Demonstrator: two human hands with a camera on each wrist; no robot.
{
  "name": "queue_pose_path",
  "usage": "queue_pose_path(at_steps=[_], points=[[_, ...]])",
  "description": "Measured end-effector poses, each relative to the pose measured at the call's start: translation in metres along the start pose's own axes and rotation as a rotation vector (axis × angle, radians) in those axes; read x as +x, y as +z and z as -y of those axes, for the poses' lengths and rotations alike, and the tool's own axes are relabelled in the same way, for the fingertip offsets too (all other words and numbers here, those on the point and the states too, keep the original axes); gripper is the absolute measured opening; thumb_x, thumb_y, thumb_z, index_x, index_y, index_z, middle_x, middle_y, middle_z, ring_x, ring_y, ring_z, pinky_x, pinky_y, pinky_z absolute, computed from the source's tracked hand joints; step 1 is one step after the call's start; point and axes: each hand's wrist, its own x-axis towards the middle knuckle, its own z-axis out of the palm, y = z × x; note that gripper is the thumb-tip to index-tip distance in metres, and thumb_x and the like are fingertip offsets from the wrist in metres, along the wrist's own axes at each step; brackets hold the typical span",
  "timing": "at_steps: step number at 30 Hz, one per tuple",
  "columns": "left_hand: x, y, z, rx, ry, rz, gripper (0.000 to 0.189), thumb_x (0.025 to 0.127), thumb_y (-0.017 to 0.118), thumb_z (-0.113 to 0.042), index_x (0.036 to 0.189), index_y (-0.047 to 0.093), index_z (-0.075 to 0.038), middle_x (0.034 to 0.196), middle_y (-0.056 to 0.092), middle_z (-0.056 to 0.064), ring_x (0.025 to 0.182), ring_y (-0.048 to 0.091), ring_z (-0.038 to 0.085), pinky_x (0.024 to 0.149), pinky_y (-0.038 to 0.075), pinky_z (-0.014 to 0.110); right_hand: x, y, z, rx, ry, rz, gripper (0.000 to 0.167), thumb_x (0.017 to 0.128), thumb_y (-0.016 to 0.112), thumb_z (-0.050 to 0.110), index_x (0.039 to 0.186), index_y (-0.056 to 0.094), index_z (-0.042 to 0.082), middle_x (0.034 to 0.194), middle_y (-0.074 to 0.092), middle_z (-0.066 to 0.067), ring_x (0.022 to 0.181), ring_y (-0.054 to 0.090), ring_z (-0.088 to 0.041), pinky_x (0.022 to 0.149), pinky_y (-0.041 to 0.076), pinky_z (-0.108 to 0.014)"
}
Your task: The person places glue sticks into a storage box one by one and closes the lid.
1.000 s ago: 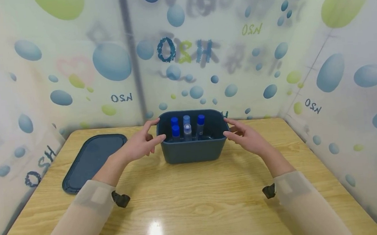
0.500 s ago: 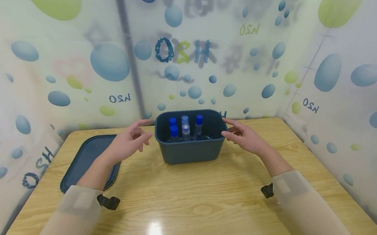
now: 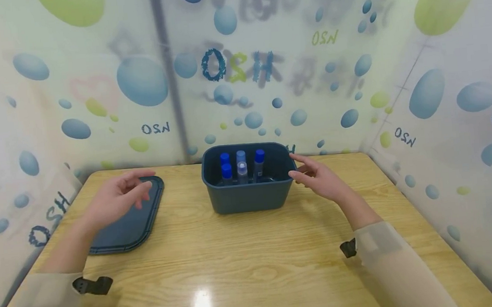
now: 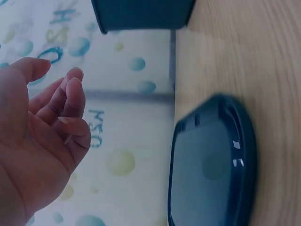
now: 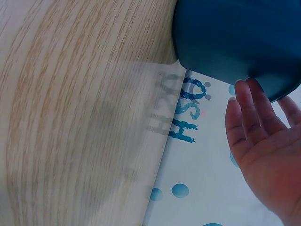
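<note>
A dark blue bin (image 3: 249,199) stands on the table towards the back wall, with several upright tubes (image 3: 226,170) inside, most topped with blue caps. My right hand (image 3: 319,181) is at the bin's right end, thumb and index fingertips right at the rim. In the right wrist view its fingers (image 5: 256,110) are nearly straight against the bin's end wall (image 5: 235,42). My left hand (image 3: 117,197) hovers over the matching dark blue lid (image 3: 126,233) at the left, holding nothing. The left wrist view shows those fingers (image 4: 70,101) loosely bent beside the lid (image 4: 202,174).
The wooden tabletop (image 3: 245,259) runs up to a patterned back wall (image 3: 245,28) close behind the bin. Side walls (image 3: 453,147) flank the table left and right. A black strap (image 3: 93,285) is on the left wrist, another (image 3: 349,248) on the right.
My left hand has left the bin's left rim and moved left, over the lid. My right hand has stayed at the bin's right end, and the bin stands where it was.
</note>
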Motion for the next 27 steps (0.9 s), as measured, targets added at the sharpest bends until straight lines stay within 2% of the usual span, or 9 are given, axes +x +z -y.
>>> queue_pose_path(at_steps=[3, 6, 8, 11, 14, 17, 22, 27], points=[[-0.013, -0.012, 0.012, 0.029, -0.003, -0.003, 0.043, 0.117, 0.057, -0.030, 0.156, 0.057, -0.012, 0.082, 0.071, 0.000, 0.080, 0.070, 0.019, 0.071, 0.052, 0.030, 0.000, 0.000, -0.002, 0.007, -0.001, 0.003, 0.072, 0.110, 0.064, 0.054, 0.173, 0.035, 0.036, 0.137, 0.070, -0.013, 0.124, 0.066, -0.047, 0.103, 0.055, -0.058], [-0.026, -0.025, 0.025, 0.091, -0.054, 0.021, 0.045, 0.117, 0.057, -0.033, 0.157, 0.055, -0.013, 0.081, 0.070, 0.001, 0.086, 0.070, 0.007, 0.072, 0.053, 0.029, 0.001, 0.000, -0.003, 0.008, -0.003, 0.006, 0.071, 0.110, 0.063, 0.054, 0.173, 0.035, 0.036, 0.137, 0.070, -0.013, 0.124, 0.066, -0.047, 0.103, 0.054, -0.061], [-0.035, -0.035, 0.037, 0.126, -0.095, 0.047, 0.048, 0.116, 0.058, -0.036, 0.159, 0.053, -0.014, 0.086, 0.071, 0.003, 0.090, 0.069, 0.002, 0.070, 0.051, 0.030, 0.001, 0.000, -0.002, 0.003, -0.006, 0.009, 0.072, 0.110, 0.063, 0.053, 0.173, 0.034, 0.034, 0.137, 0.071, -0.013, 0.123, 0.066, -0.046, 0.103, 0.055, -0.059], [-0.049, -0.049, 0.056, 0.171, -0.149, 0.096, 0.053, 0.115, 0.059, -0.039, 0.161, 0.050, -0.014, 0.101, 0.072, 0.007, 0.092, 0.069, 0.005, 0.069, 0.051, 0.031, 0.001, -0.001, -0.002, -0.002, -0.011, 0.010, 0.072, 0.111, 0.063, 0.051, 0.174, 0.034, 0.033, 0.136, 0.071, -0.014, 0.122, 0.067, -0.044, 0.102, 0.055, -0.056], [-0.063, -0.058, 0.079, 0.178, -0.184, 0.125, 0.056, 0.114, 0.062, -0.038, 0.162, 0.049, -0.010, 0.118, 0.070, 0.010, 0.088, 0.070, 0.014, 0.067, 0.052, 0.032, 0.002, -0.002, -0.002, -0.005, -0.019, 0.012, 0.071, 0.111, 0.063, 0.049, 0.174, 0.034, 0.032, 0.136, 0.071, -0.015, 0.119, 0.068, -0.039, 0.102, 0.055, -0.056], [-0.074, -0.064, 0.099, 0.191, -0.209, 0.138, 0.058, 0.113, 0.064, -0.037, 0.160, 0.050, -0.005, 0.122, 0.067, 0.010, 0.084, 0.069, 0.014, 0.067, 0.053, 0.031, 0.003, -0.003, -0.001, -0.003, -0.020, 0.013, 0.071, 0.111, 0.063, 0.048, 0.174, 0.034, 0.032, 0.137, 0.071, -0.015, 0.120, 0.068, -0.039, 0.103, 0.055, -0.056], [-0.084, -0.071, 0.118, 0.178, -0.261, 0.173, 0.061, 0.112, 0.066, -0.034, 0.159, 0.049, 0.002, 0.124, 0.066, 0.013, 0.080, 0.070, 0.015, 0.069, 0.058, 0.031, 0.002, -0.003, -0.002, -0.007, -0.015, 0.011, 0.071, 0.112, 0.063, 0.049, 0.174, 0.034, 0.033, 0.135, 0.071, -0.015, 0.122, 0.067, -0.046, 0.104, 0.055, -0.058], [-0.084, -0.073, 0.132, 0.171, -0.304, 0.204, 0.063, 0.111, 0.068, -0.029, 0.159, 0.048, 0.006, 0.121, 0.069, 0.017, 0.082, 0.072, 0.012, 0.071, 0.062, 0.032, 0.001, -0.002, 0.000, -0.012, -0.015, 0.010, 0.070, 0.112, 0.062, 0.049, 0.174, 0.034, 0.031, 0.132, 0.072, -0.017, 0.121, 0.067, -0.047, 0.102, 0.056, -0.054]])
